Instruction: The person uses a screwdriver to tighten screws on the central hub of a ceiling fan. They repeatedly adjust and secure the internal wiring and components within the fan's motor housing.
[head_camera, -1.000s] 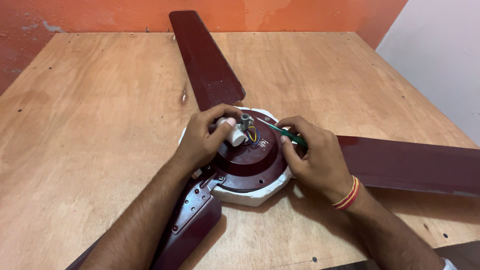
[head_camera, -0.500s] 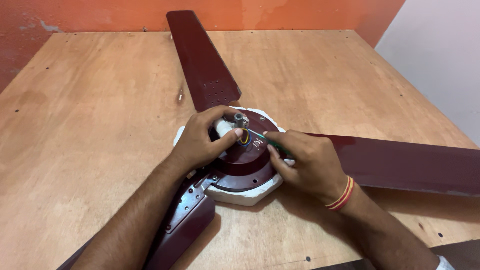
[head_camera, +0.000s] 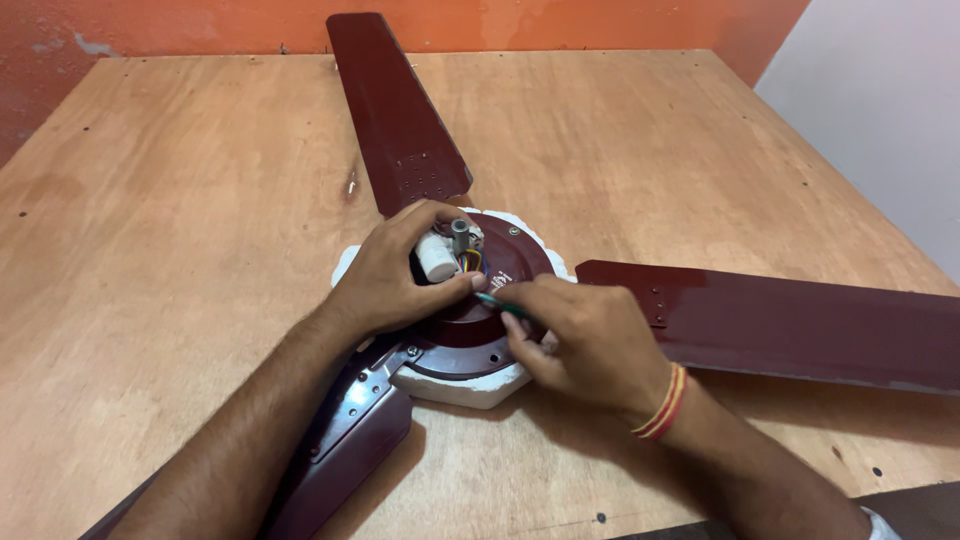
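- While the fan motor hub (head_camera: 490, 290) lies near the middle of the wooden bench (head_camera: 180, 200), on a white foam block (head_camera: 470, 385), much bare wood is left toward the far left corner and the left edge.
- Three dark red blades are seen: one blade (head_camera: 395, 110) reaches to the far edge, a second blade (head_camera: 790, 320) runs toward the right edge, and a third blade (head_camera: 345, 440) comes toward the near edge, under the left forearm.
- The left hand (head_camera: 390, 275) is laid over the hub, its fingers closed around a small white cylinder (head_camera: 435, 260) beside the metal shaft (head_camera: 460, 235) and some coloured wires (head_camera: 472, 262).
- The right hand (head_camera: 580, 335) is closed on a green-handled tool (head_camera: 500, 305), whose tip is hidden between the two hands.
- Compared with half a second earlier, the right hand is found lower and nearer to the near edge, and the tool is now lower on the hub, close to the left thumb; the left hand has kept its place.
- A small pale label is seen on the hub's top, partly covered; its print is too small to be told.
- An orange wall (head_camera: 200, 25) stands behind the far edge.
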